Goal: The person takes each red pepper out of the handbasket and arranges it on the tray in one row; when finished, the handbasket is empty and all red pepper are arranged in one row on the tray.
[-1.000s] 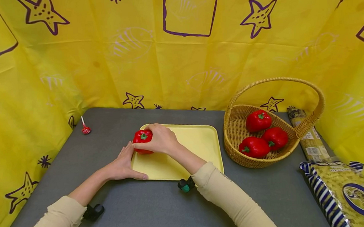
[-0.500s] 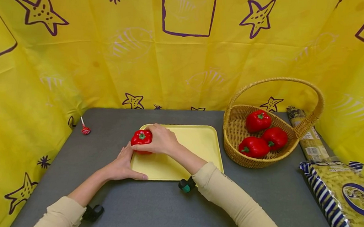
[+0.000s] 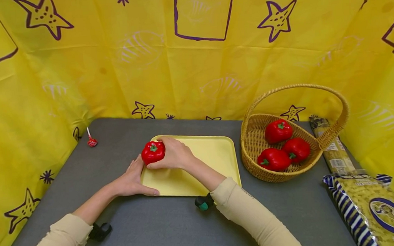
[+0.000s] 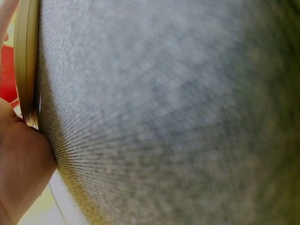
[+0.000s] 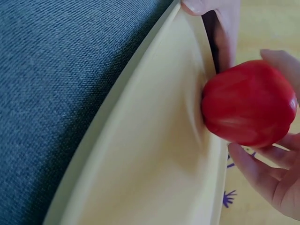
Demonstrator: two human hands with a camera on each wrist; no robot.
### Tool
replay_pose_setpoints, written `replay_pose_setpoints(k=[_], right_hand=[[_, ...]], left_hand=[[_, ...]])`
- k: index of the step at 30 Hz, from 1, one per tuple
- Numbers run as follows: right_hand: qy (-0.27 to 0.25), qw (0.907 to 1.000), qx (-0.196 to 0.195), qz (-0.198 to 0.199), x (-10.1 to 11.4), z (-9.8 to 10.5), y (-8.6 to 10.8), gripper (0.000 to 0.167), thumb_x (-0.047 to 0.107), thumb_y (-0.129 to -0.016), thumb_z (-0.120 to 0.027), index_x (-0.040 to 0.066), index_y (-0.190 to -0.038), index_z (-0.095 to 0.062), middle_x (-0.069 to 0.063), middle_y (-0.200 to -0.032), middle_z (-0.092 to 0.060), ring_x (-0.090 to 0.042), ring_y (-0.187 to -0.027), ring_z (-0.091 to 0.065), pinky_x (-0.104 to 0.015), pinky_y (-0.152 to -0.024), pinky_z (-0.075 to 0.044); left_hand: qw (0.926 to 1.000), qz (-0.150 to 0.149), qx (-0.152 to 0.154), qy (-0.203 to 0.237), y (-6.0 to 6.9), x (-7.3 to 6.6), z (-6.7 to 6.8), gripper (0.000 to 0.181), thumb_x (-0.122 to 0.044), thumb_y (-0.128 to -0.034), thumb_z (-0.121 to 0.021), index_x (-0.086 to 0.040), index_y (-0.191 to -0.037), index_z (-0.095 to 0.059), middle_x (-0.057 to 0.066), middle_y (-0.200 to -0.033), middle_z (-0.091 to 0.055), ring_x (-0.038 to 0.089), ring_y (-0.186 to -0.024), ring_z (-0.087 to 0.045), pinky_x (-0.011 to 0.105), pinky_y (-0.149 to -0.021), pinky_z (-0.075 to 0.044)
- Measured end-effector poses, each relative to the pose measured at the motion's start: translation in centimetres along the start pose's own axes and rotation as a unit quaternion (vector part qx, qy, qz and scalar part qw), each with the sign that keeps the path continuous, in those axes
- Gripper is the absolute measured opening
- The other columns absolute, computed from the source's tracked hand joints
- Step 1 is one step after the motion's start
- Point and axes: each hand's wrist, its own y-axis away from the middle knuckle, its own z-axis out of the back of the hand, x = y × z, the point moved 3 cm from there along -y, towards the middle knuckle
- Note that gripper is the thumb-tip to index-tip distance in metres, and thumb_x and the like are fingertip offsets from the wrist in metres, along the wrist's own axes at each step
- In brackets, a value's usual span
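Note:
A red bell pepper (image 3: 153, 152) with a green stem stands at the left end of a pale yellow tray (image 3: 213, 156). My right hand (image 3: 173, 152) reaches round it from the right, fingers behind and thumb low in front. In the right wrist view, the fingers lie about the pepper (image 5: 251, 103), with the thumb by its lower edge. My left hand (image 3: 130, 179) spans the tray's near left corner, fingers fairly straight along the left side and thumb on the near edge. The left wrist view shows only part of this hand (image 4: 26, 159), beside the tray's rim (image 4: 27, 56).
To the right stands a wicker basket (image 3: 270, 175) with a tall handle, holding 3 red bell peppers (image 3: 278, 131). Beyond it lie a slim yellowish packet (image 3: 336, 154) and a large clear-and-blue bag (image 3: 370, 206). A red lollipop (image 3: 92, 141) lies at the far left.
The pepper has shifted slightly left and shows more fully. My right thumb has slid from across its front down to its lower edge. The left hand has stayed at the tray's corner.

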Motion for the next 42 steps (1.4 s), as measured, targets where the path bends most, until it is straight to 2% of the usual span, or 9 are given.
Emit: replay_pose_setpoints(k=[9, 20, 28, 36, 42], right_hand=[[-0.018, 0.9997, 0.015, -0.005, -0.4, -0.2, 0.2, 0.076, 0.046, -0.073, -0.082, 0.013, -0.133, -0.05, 0.002, -0.12, -0.061, -0.013, -0.102, -0.057, -0.028, -0.081, -0.051], [-0.022, 0.9997, 0.006, -0.003, -0.6, -0.5, 0.1, 0.073, 0.046, -0.073, -0.082, 0.012, -0.13, -0.051, 0.002, -0.117, -0.062, -0.012, -0.1, -0.057, -0.027, -0.082, -0.051], [-0.024, 0.9997, 0.008, -0.004, -0.6, -0.1, 0.5, 0.089, 0.051, -0.072, -0.081, 0.013, -0.142, -0.043, -0.001, -0.132, -0.056, -0.016, -0.112, -0.055, -0.034, -0.088, -0.051], [-0.031, 0.9995, -0.007, 0.0, -0.8, 0.7, 1.5, 0.09, 0.054, -0.072, -0.079, 0.012, -0.144, -0.045, -0.001, -0.141, -0.05, -0.018, -0.125, -0.049, -0.041, -0.099, -0.046], [-0.031, 0.9993, -0.019, -0.002, -1.5, 2.0, 2.9, 0.088, 0.055, -0.072, -0.079, 0.015, -0.143, -0.046, -0.001, -0.141, -0.05, -0.018, -0.126, -0.048, -0.041, -0.099, -0.045]], left_hand=[[1.0, -0.005, -0.001, 0.0, 0.0, -0.1, 0.0, 0.127, -0.049, -0.066, -0.086, -0.007, -0.155, -0.006, 0.018, -0.159, -0.009, 0.042, -0.144, -0.004, 0.073, -0.106, 0.0], [0.9999, -0.013, -0.002, 0.004, -0.1, -0.1, -0.1, 0.127, -0.048, -0.0681, -0.085, -0.007, -0.155, -0.003, 0.019, -0.16, -0.005, 0.042, -0.144, -0.002, 0.073, -0.105, 0.001], [1.0, -0.007, -0.005, 0.001, -0.3, 0.2, -0.2, 0.128, -0.05, -0.0663, -0.085, -0.011, -0.156, -0.003, 0.015, -0.16, -0.007, 0.039, -0.144, -0.005, 0.074, -0.104, -0.002], [1.0, -0.001, -0.009, -0.005, -0.2, 0.2, -0.2, 0.129, -0.053, -0.0645, -0.086, -0.009, -0.156, -0.005, 0.016, -0.159, -0.009, 0.039, -0.144, -0.007, 0.073, -0.106, -0.003], [0.9999, -0.007, -0.012, -0.006, -0.3, 0.3, -0.1, 0.129, -0.053, -0.0639, -0.086, -0.008, -0.155, -0.007, 0.017, -0.158, -0.012, 0.04, -0.143, -0.01, 0.073, -0.105, -0.004]])
